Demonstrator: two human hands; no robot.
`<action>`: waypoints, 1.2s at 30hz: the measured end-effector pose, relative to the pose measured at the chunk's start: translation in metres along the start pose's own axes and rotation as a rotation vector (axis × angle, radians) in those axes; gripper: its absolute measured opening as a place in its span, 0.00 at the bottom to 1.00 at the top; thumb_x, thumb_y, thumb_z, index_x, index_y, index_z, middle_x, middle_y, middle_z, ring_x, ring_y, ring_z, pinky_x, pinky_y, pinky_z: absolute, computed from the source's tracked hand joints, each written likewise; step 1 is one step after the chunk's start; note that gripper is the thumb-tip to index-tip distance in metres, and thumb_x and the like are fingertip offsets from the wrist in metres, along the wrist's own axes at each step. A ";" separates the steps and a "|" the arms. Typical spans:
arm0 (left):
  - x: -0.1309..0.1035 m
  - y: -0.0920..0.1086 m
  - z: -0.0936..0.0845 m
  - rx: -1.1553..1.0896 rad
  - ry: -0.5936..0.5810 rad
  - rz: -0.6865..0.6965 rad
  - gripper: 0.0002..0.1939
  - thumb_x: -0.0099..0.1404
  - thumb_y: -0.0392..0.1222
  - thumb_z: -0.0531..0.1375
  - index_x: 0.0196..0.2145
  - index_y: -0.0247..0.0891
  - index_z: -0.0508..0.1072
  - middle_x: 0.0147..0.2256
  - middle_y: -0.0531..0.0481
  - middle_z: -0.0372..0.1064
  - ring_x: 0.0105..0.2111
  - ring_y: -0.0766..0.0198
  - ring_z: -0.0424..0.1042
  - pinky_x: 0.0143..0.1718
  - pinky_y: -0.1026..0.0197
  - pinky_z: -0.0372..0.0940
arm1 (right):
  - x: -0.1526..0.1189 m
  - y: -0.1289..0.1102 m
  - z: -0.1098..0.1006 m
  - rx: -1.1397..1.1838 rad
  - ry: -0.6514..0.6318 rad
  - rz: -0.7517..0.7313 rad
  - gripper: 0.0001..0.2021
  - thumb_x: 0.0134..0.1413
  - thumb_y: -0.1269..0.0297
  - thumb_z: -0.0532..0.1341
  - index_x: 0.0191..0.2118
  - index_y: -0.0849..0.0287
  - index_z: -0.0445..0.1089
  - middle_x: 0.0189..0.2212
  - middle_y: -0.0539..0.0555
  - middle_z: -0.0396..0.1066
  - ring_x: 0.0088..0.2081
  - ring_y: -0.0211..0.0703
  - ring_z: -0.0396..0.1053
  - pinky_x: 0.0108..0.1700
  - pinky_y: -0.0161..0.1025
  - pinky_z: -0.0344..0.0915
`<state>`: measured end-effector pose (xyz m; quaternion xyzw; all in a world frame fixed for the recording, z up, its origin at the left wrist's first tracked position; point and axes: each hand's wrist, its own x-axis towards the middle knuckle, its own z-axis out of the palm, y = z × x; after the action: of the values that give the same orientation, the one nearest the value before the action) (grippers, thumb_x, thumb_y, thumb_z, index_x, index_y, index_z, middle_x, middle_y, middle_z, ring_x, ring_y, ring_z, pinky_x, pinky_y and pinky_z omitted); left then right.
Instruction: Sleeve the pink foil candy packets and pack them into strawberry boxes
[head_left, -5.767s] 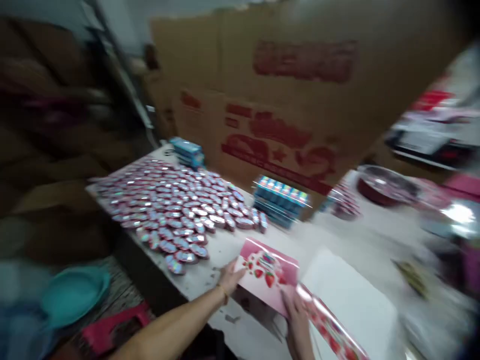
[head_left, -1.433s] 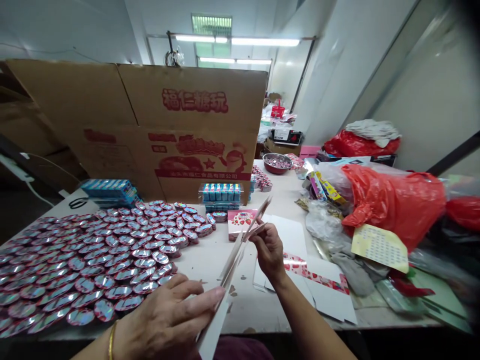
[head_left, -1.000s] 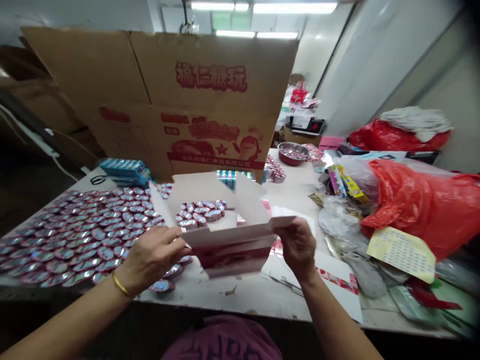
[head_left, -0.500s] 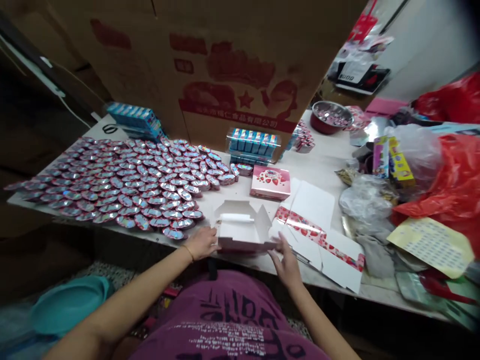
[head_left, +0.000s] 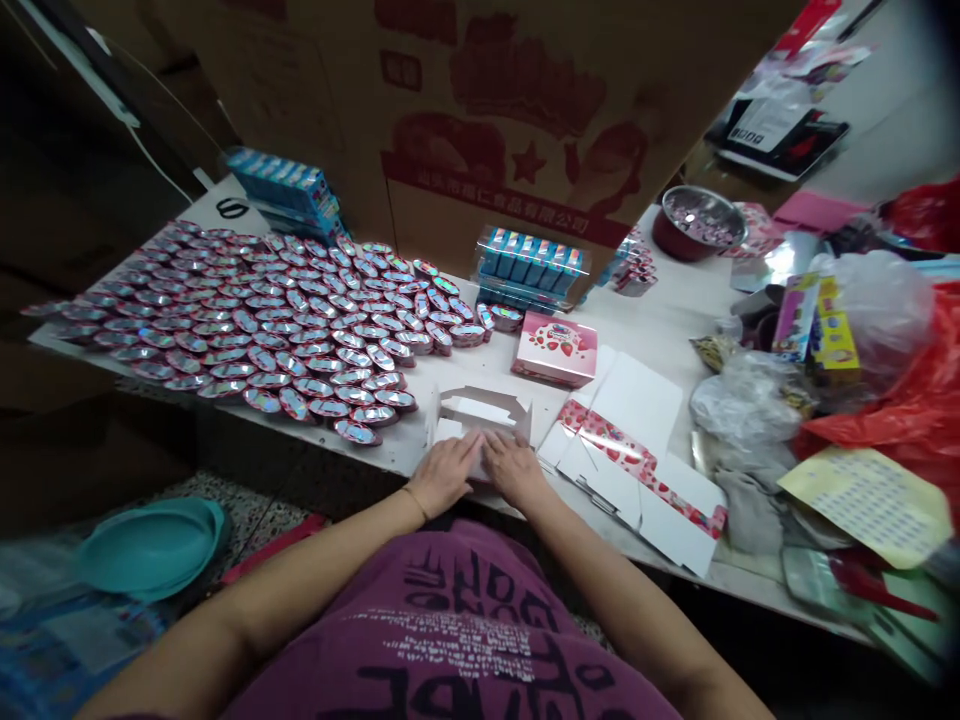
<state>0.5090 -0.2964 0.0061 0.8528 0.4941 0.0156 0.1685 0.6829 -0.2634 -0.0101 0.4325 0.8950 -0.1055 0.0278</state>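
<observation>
A small open cardboard box (head_left: 487,408) with a white inside stands at the table's near edge, its back and side walls upright. My left hand (head_left: 444,472) is closed over its near wall, fingers reaching over the edge, thumb lower on the near side. Beside it my right hand (head_left: 516,468) grips the same wall, and the fingertips of both hands nearly touch. The hands hide most of that wall. Just behind sits a closed pink box (head_left: 556,348) printed with strawberries. Flattened white cartons (head_left: 637,400) with a strawberry strip lie to the right.
Many shiny oval packs (head_left: 262,320) cover the table's left side. Blue packs (head_left: 531,265) in clear trays stand against a big brown carton (head_left: 510,120). A metal bowl (head_left: 699,222), plastic bags (head_left: 750,400) and a yellow sheet (head_left: 870,500) are on the right.
Both hands have moved inward from the open box's near corners to the middle of its near wall. The camera view has shifted slightly.
</observation>
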 end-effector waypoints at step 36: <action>0.049 -0.002 0.030 0.114 -0.157 0.093 0.45 0.44 0.49 0.65 0.56 0.34 0.51 0.46 0.40 0.61 0.45 0.51 0.60 0.57 0.41 0.34 | -0.010 0.064 0.032 0.513 0.524 0.585 0.34 0.47 0.66 0.58 0.60 0.56 0.44 0.55 0.59 0.53 0.55 0.49 0.52 0.53 0.50 0.55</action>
<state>0.5379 -0.2625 -0.0298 0.8816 0.4394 -0.0717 0.1568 0.7383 -0.2394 -0.0508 0.6716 0.6572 -0.1984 -0.2787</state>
